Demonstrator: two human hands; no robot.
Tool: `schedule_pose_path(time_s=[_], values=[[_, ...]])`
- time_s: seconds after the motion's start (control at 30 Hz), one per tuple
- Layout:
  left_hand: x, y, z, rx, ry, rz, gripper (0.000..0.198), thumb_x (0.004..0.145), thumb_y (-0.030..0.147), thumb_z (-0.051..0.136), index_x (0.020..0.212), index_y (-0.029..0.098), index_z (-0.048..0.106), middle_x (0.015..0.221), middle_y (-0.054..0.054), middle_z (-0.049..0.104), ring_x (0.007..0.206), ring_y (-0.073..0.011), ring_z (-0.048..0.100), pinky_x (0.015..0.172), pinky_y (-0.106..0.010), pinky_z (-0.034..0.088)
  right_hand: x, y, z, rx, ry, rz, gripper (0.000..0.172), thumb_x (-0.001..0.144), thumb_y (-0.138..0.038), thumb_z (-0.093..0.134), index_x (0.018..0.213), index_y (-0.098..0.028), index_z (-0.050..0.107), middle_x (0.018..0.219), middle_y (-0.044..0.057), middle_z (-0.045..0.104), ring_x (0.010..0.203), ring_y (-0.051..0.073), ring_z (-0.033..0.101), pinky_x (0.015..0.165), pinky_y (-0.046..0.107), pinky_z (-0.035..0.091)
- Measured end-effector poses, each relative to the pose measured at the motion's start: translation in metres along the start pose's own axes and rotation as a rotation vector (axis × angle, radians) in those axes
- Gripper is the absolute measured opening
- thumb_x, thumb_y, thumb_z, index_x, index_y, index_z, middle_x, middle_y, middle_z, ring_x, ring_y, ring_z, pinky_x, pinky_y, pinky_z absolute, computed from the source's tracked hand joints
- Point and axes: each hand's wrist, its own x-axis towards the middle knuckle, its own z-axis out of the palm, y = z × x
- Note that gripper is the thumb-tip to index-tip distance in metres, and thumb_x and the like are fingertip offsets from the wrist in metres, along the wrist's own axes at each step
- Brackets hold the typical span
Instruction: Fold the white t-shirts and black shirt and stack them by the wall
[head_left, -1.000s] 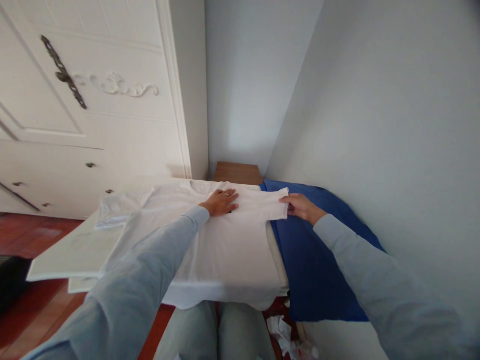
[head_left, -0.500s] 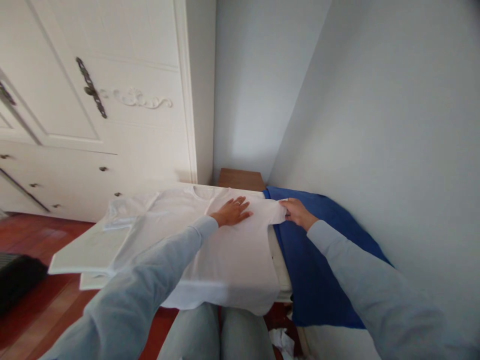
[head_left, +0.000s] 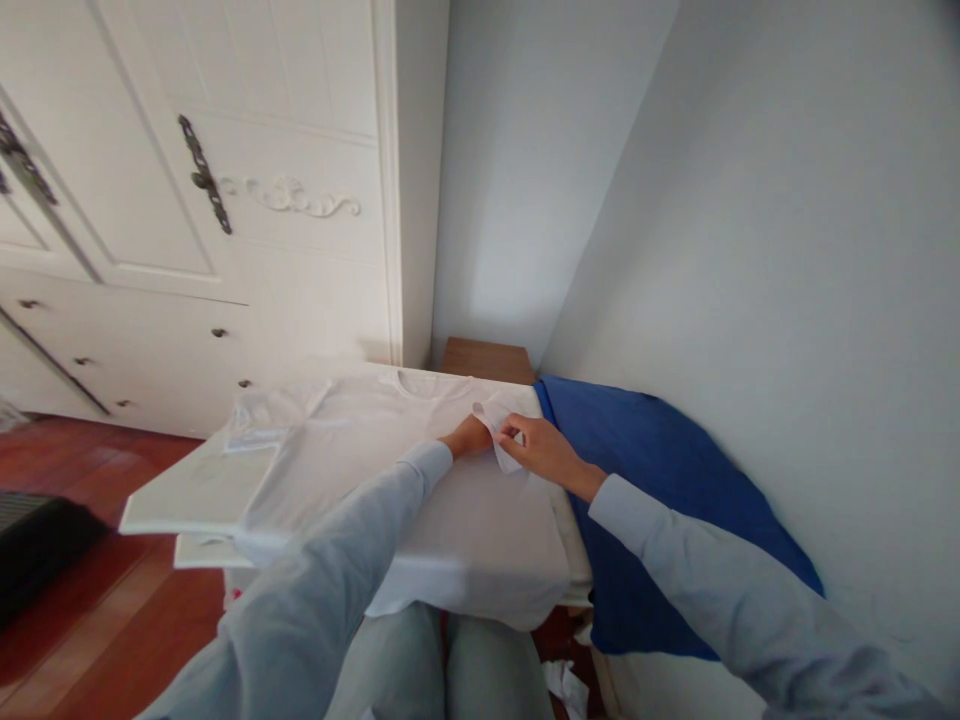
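A white T-shirt lies spread flat on a small white table, neckline away from me. My right hand pinches the shirt's right sleeve and has it folded inward over the shirt body. My left hand rests on the shirt just left of that fold; the raised sleeve covers its fingers. The left sleeve still lies spread out at the far left.
A blue cloth lies to the right, against a pale wall. A white wardrobe with dark metal handles stands behind the table. A brown wooden stand sits in the corner. Crumpled paper lies on the red wooden floor.
My right hand has carried the right sleeve leftward, folding it over the shirt body. My left hand stays pressed on the shirt and is now partly covered by the sleeve.
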Motion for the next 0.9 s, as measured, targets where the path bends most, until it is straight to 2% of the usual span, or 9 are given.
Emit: schedule_pose_path(time_s=[0.07, 0.13, 0.23, 0.3, 0.4, 0.5, 0.63, 0.77, 0.9], values=[[0.000, -0.012, -0.010, -0.010, 0.015, -0.063, 0.036, 0.093, 0.022, 0.041, 0.113, 0.021, 0.071, 0.116, -0.006, 0.073, 0.113, -0.0233, 0.064, 0.100, -0.033, 0.048, -0.003, 0.008, 0.001, -0.010, -0.019, 0.016, 0.019, 0.093, -0.031, 0.054, 0.096, -0.017, 0.066, 0.092, 0.007, 0.072, 0.074, 0.017, 0.064, 0.073, 0.027, 0.045], [-0.003, -0.026, -0.023, -0.001, 0.055, -0.154, 0.038, 0.091, 0.018, 0.040, 0.113, 0.018, 0.071, 0.114, -0.010, 0.073, 0.111, -0.0249, 0.065, 0.096, -0.034, 0.050, -0.006, 0.021, 0.002, -0.049, -0.042, 0.001, 0.022, 0.091, -0.024, 0.054, 0.107, -0.015, 0.065, 0.103, 0.010, 0.071, 0.081, 0.018, 0.065, 0.080, 0.029, 0.047], [-0.012, -0.039, -0.038, 0.031, 0.156, -0.276, 0.046, 0.091, 0.013, 0.033, 0.126, 0.010, 0.063, 0.122, -0.018, 0.068, 0.117, -0.0277, 0.062, 0.101, -0.039, 0.048, -0.012, 0.038, 0.008, -0.119, -0.085, -0.045, 0.031, 0.090, -0.022, 0.056, 0.118, -0.012, 0.063, 0.120, 0.016, 0.066, 0.103, 0.023, 0.064, 0.096, 0.034, 0.045], [-0.019, -0.037, -0.043, 0.046, 0.201, -0.274, 0.048, 0.095, 0.016, 0.029, 0.134, 0.007, 0.056, 0.132, -0.021, 0.062, 0.124, -0.0276, 0.058, 0.106, -0.040, 0.044, -0.014, 0.045, 0.011, -0.143, -0.116, -0.011, 0.034, 0.090, -0.023, 0.055, 0.120, -0.010, 0.063, 0.120, 0.018, 0.067, 0.108, 0.025, 0.063, 0.098, 0.036, 0.046], [-0.029, -0.021, -0.036, 0.059, 0.178, -0.128, 0.047, 0.100, 0.032, 0.036, 0.139, 0.012, 0.052, 0.147, -0.016, 0.051, 0.136, -0.0248, 0.047, 0.113, -0.037, 0.036, -0.007, 0.048, 0.013, -0.171, -0.054, 0.053, 0.034, 0.093, -0.023, 0.050, 0.121, -0.010, 0.064, 0.118, 0.018, 0.068, 0.108, 0.026, 0.064, 0.098, 0.038, 0.047], [-0.036, -0.005, -0.020, 0.139, 0.040, 0.065, 0.054, 0.099, 0.046, 0.041, 0.142, 0.013, 0.048, 0.156, -0.017, 0.039, 0.147, -0.0279, 0.031, 0.119, -0.044, 0.027, 0.013, 0.046, 0.013, -0.193, 0.064, -0.031, 0.036, 0.095, -0.022, 0.046, 0.124, -0.011, 0.063, 0.127, 0.017, 0.065, 0.120, 0.025, 0.059, 0.108, 0.040, 0.042], [-0.038, 0.002, -0.004, 0.210, -0.083, 0.091, 0.064, 0.101, 0.053, 0.033, 0.150, 0.013, 0.036, 0.158, -0.019, 0.034, 0.149, -0.0301, 0.025, 0.119, -0.051, 0.020, 0.049, 0.048, 0.021, -0.208, 0.106, -0.116, 0.042, 0.096, -0.024, 0.045, 0.133, -0.009, 0.056, 0.142, 0.018, 0.054, 0.136, 0.024, 0.047, 0.116, 0.040, 0.034], [-0.039, -0.001, -0.001, 0.206, -0.088, 0.078, 0.070, 0.100, 0.059, 0.029, 0.152, 0.013, 0.033, 0.159, -0.017, 0.033, 0.150, -0.0292, 0.021, 0.121, -0.050, 0.015, 0.071, 0.066, 0.041, -0.255, 0.001, -0.063, 0.049, 0.099, -0.033, 0.044, 0.140, -0.006, 0.049, 0.150, 0.023, 0.044, 0.144, 0.028, 0.037, 0.118, 0.045, 0.032], [-0.040, -0.002, -0.002, 0.203, -0.097, 0.075, 0.074, 0.098, 0.063, 0.029, 0.153, 0.013, 0.031, 0.160, -0.018, 0.029, 0.150, -0.0298, 0.021, 0.121, -0.050, 0.014, 0.072, 0.093, 0.057, -0.274, -0.123, -0.007, 0.053, 0.102, -0.036, 0.036, 0.144, -0.005, 0.045, 0.155, 0.022, 0.036, 0.148, 0.029, 0.030, 0.120, 0.046, 0.028]])
